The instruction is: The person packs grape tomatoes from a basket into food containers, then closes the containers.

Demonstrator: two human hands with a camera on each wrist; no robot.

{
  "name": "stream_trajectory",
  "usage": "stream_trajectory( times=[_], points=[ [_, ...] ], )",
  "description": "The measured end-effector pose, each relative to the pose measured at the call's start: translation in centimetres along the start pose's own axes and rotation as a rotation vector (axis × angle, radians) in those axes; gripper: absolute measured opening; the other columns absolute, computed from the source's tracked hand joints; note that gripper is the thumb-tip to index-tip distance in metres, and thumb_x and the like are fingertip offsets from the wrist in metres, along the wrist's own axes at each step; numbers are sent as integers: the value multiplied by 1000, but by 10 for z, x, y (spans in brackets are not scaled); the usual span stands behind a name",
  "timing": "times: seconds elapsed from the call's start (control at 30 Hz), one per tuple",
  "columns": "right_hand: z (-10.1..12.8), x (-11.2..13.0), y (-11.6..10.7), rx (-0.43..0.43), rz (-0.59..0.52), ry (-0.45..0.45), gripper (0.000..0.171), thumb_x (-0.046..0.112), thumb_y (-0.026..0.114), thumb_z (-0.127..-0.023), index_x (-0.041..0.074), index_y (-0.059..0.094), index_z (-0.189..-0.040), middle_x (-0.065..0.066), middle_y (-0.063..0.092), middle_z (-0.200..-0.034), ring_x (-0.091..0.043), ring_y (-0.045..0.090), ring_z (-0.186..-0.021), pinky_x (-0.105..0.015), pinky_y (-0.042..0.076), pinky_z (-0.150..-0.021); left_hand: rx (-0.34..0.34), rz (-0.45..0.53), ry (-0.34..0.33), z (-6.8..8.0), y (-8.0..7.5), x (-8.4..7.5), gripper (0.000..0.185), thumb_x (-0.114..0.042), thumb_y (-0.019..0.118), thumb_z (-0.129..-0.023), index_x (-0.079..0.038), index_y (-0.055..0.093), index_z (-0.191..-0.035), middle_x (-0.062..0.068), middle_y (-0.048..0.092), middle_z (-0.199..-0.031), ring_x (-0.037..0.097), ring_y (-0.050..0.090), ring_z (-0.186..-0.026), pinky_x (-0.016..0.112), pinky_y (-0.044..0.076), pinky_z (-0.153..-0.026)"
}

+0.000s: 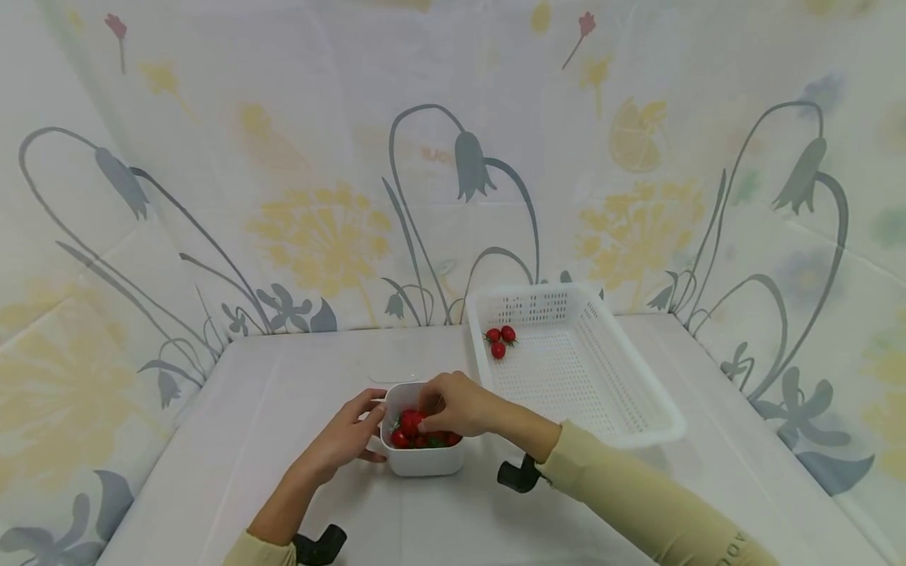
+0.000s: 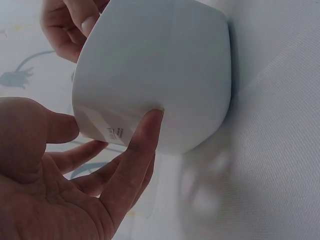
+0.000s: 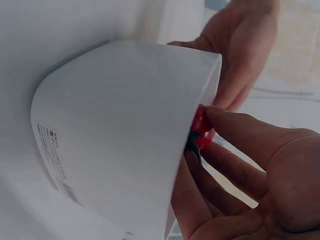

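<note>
While our left hand (image 1: 344, 440) steadies the small white bowl (image 1: 422, 458) near the front middle of the worktop (image 1: 283, 393), our right hand (image 1: 460, 405) reaches into it from above, among the cherry tomatoes (image 1: 414, 431). From the head view we see the bowl's red heap and, in the far left corner of the white basket (image 1: 637, 401) toward the worktop's back right, three more tomatoes (image 1: 499, 339). That view hides the fingertips. Our right wrist view shows our fingers (image 3: 235, 125) curled over the rim, pinching one red tomato (image 3: 201, 131) with a green stem. Our left wrist view shows only the bowl's plain outer wall, with our left fingers (image 2: 142, 145) straight and spread, tips pressed against it, and no fruit at all.
</note>
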State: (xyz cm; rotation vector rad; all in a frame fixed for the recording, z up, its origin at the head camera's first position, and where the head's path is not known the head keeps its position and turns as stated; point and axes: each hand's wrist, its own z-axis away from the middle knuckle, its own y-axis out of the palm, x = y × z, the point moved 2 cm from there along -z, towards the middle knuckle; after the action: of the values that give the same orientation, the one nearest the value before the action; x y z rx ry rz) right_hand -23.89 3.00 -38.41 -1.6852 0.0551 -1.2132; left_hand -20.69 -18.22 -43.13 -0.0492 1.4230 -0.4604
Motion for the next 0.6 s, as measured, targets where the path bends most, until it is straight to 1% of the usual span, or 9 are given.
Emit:
stream_trajectory(
  times=[0.17, 0.4, 0.5, 0.6],
  points=[
    [-5, 1, 6, 6, 19, -21, 9, 8, 75, -91, 5, 74, -99, -1, 70, -90, -13, 59, -83, -22, 54, -75, 1, 0, 12, 0, -2, -3, 38, -20, 46, -110, -6, 47, -145, 26, 47, -147, 36, 66, -108, 44, 65, -69],
    [-9, 1, 14, 5, 57, -70, 12, 4, 75, -91, 2, 74, -103, -2, 69, -88, -13, 57, -82, -20, 52, -74, -1, -4, 7, 0, -3, -4, 38, -20, 47, -110, -6, 47, -145, 27, 46, -148, 34, 67, -105, 43, 65, -69],
    [-10, 0, 18, -2, 88, -66, 14, 4, 75, -90, 3, 74, -105, -1, 68, -87, -12, 56, -82, -20, 52, -73, -3, -2, 10, 0, -2, -3, 38, -20, 46, -110, -6, 47, -145, 26, 47, -147, 34, 67, -105, 44, 65, -69],
    [-10, 1, 20, -17, 143, -51, 16, 7, 76, -91, 5, 74, -107, 2, 67, -86, -10, 55, -81, -19, 51, -73, -4, -4, 10, 1, -1, -3, 37, -20, 46, -110, -6, 47, -145, 26, 47, -147, 35, 67, -105, 44, 65, -68]
  ],
)
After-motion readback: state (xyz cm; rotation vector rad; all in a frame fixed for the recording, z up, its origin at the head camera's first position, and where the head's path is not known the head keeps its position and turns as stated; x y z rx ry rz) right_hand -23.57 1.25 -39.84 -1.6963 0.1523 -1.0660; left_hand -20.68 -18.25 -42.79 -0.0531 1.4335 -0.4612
